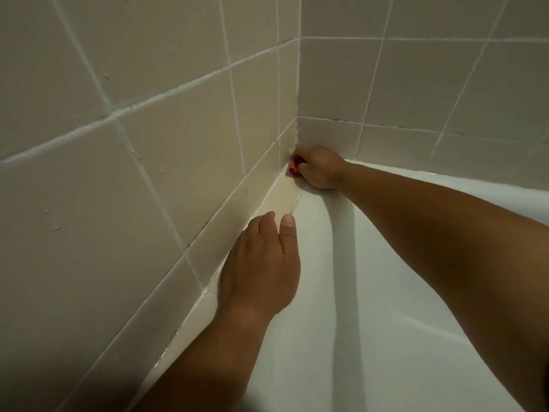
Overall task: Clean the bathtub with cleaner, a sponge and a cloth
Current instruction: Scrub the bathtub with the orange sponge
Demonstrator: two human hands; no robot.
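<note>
Bathtub (pixel 386 292): white and glossy. It fills the space to the right of my left hand (pixel 258 269) and passes beneath my right forearm (pixel 445 221).

Rim (pixel 279 197): flat cream ledge along the wall. It runs from under my left hand up to my right hand (pixel 319 168) at the corner.

Left hand: lies palm down on the rim, fingers straight and close together, thumb alongside and pointing toward the corner. It holds nothing.

Right hand: pushed into the corner where the two walls meet, ahead of the left hand and apart from it. Its fingers are curled tightly round a small red item (pixel 292 168).

Red item: only a sliver shows on the wall side of the right hand, against the lowest tile just above the rim. I cannot tell whether it is the sponge or the cloth.

Side wall (pixel 148 173): beige tiles with pale grout, directly left of both hands.

Back wall (pixel 416 84): the same tiles, above and beyond the right hand. Dark specks mark the grout line above the right wrist.
</note>
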